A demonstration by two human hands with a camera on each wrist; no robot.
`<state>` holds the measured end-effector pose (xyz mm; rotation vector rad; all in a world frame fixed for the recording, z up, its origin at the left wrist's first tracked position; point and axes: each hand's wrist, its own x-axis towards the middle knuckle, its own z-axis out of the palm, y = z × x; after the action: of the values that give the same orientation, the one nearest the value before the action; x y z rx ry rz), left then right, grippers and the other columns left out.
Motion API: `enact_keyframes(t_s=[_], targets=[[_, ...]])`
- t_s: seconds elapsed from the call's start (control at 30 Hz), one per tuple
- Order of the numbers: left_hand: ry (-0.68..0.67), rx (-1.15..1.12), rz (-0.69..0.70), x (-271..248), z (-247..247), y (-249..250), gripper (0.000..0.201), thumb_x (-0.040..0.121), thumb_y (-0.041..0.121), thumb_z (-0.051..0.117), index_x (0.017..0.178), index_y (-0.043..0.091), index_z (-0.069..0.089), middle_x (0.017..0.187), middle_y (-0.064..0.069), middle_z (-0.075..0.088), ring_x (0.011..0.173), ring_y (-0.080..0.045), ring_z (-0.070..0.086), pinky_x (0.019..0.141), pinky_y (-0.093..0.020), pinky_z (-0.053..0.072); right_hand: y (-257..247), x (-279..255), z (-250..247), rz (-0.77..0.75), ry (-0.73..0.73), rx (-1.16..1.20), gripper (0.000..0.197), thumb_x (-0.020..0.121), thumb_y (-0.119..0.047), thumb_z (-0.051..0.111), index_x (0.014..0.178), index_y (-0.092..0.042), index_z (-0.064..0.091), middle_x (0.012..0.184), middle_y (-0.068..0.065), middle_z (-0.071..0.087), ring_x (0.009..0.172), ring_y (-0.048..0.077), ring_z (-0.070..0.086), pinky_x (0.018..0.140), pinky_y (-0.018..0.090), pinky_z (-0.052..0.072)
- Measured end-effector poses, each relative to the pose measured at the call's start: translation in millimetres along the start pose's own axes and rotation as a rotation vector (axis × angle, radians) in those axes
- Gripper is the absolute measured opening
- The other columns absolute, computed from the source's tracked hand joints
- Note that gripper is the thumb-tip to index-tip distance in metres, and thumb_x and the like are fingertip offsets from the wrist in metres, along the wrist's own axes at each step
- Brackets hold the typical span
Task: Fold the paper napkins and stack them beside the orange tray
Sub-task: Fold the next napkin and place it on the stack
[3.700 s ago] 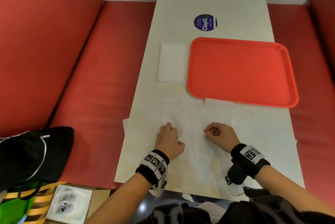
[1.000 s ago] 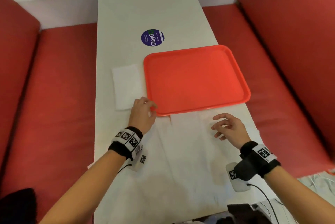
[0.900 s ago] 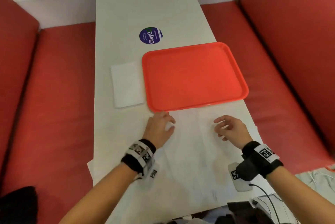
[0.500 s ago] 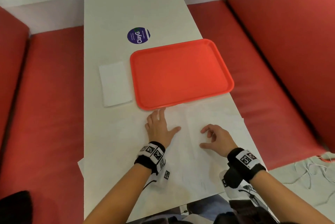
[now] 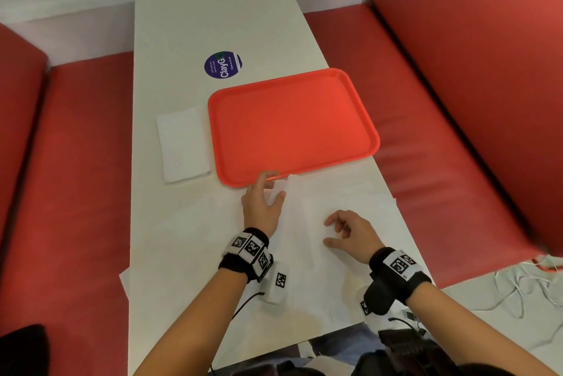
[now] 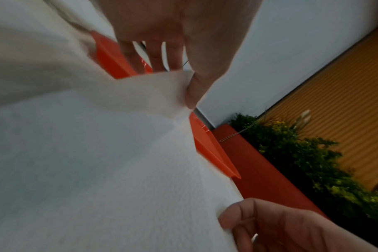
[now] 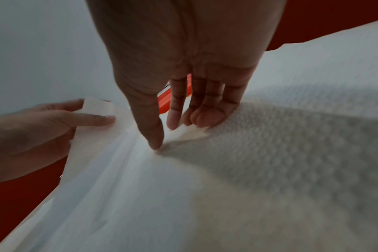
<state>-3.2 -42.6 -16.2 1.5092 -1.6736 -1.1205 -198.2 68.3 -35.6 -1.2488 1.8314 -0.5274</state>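
A: From the head view, how far along?
B: One folded napkin lay left of the orange tray; unfolded napkins remained below it.
A: Wrist views?
B: Left hand pinched a napkin corner; right hand pressed it, fingers loosely straight.

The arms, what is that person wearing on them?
Bare arms, no sleeves. Each wrist has a black band with white square tags printed in black patterns. A small white box hangs under the left wrist, with a thin black cable.
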Motion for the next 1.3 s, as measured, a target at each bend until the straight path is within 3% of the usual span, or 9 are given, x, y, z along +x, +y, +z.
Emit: enact_keyframes(t_s=[0.1, 0.2, 0.43, 0.53, 0.63, 0.77, 0.93, 1.07, 1.3], targets=[[0.016, -0.081, 0.030, -4, -4, 7, 0.030, 0.085, 0.006, 0.070, 0.111, 0.020, 0.066, 0.099, 0.007, 0.067, 0.095, -0.001, 0.058, 0.084, -0.016, 0.043, 3, 3, -2, -0.002, -0.012, 0.022, 0.025, 0.076, -0.020, 0.079, 0.094, -0.025, 0.063, 0.084, -0.005, 0.054, 0.067, 0.009, 0.047, 0.067, 0.018, 0.043], [0.071, -0.117, 0.014, -6, -10, 11, 0.011, 0.085, 0.005, 0.070, 0.096, 0.006, 0.068, 0.095, -0.011, 0.068, 0.092, -0.027, 0.062, 0.084, -0.034, 0.051, 4, 5, -6, -0.007, -0.027, 0.062, 0.021, 0.078, -0.019, 0.078, 0.093, -0.025, 0.064, 0.080, -0.005, 0.055, 0.064, 0.006, 0.048, 0.063, 0.011, 0.041], [0.159, -0.252, -0.106, -17, -26, 29, 0.014, 0.088, 0.018, 0.072, 0.101, 0.017, 0.069, 0.098, 0.000, 0.073, 0.092, -0.021, 0.069, 0.086, -0.044, 0.057, -38, -8, -31, -0.151, 0.028, 0.218, 0.014, 0.080, -0.024, 0.077, 0.079, -0.023, 0.064, 0.081, 0.000, 0.066, 0.062, 0.006, 0.053, 0.061, 0.017, 0.043], [0.083, -0.336, -0.060, -32, -21, 61, 0.014, 0.092, 0.022, 0.067, 0.106, 0.017, 0.067, 0.097, -0.001, 0.073, 0.087, -0.014, 0.071, 0.069, -0.034, 0.058, -76, -16, -43, -0.227, -0.145, 0.329, 0.026, 0.079, -0.031, 0.079, 0.101, -0.031, 0.064, 0.096, -0.009, 0.068, 0.079, 0.006, 0.063, 0.069, 0.021, 0.049], [-0.092, -0.415, -0.050, -44, -19, 88, 0.043, 0.098, 0.045, 0.051, 0.108, 0.005, 0.065, 0.099, -0.026, 0.066, 0.094, -0.034, 0.068, 0.076, -0.048, 0.060, -98, -13, -50, -0.270, -0.239, 0.363, 0.045, 0.078, -0.034, 0.078, 0.114, -0.045, 0.054, 0.103, -0.027, 0.066, 0.096, -0.010, 0.060, 0.080, 0.010, 0.047], [-0.159, -0.578, -0.058, -54, -25, 102, 0.056, 0.099, 0.043, 0.031, 0.118, 0.001, 0.063, 0.107, -0.016, 0.072, 0.109, -0.021, 0.067, 0.095, -0.030, 0.053, -94, 1, -55, -0.300, -0.057, 0.387, 0.041, 0.078, -0.029, 0.077, 0.116, -0.021, 0.063, 0.108, -0.006, 0.072, 0.103, 0.010, 0.066, 0.089, 0.032, 0.052], [0.135, -0.372, -0.059, -44, -34, 66, 0.035, 0.085, 0.032, 0.070, 0.115, 0.017, 0.060, 0.106, 0.002, 0.067, 0.099, -0.015, 0.063, 0.080, -0.026, 0.047, -83, 0, -71, -0.174, 0.017, 0.635, 0.024, 0.083, 0.004, 0.069, 0.103, -0.009, 0.067, 0.103, 0.011, 0.073, 0.091, 0.023, 0.071, 0.080, 0.037, 0.059], [-0.365, -0.396, -0.452, -39, -23, 35, 0.092, 0.061, 0.073, 0.070, 0.137, 0.028, 0.045, 0.123, 0.007, 0.065, 0.111, -0.014, 0.063, 0.095, -0.038, 0.050, -67, -2, -77, -0.075, 0.027, 0.693, 0.024, 0.081, 0.007, 0.069, 0.101, -0.006, 0.067, 0.093, 0.003, 0.076, 0.082, 0.017, 0.072, 0.071, 0.029, 0.059], [-0.302, -0.473, -0.467, -41, -20, 20, 0.028, 0.078, 0.013, 0.080, 0.103, 0.002, 0.072, 0.102, -0.009, 0.076, 0.102, -0.032, 0.070, 0.086, -0.039, 0.057, -35, -1, -66, 0.107, 0.142, 0.497, 0.020, 0.079, -0.006, 0.077, 0.098, -0.003, 0.071, 0.095, 0.012, 0.075, 0.080, 0.025, 0.072, 0.069, 0.033, 0.058]])
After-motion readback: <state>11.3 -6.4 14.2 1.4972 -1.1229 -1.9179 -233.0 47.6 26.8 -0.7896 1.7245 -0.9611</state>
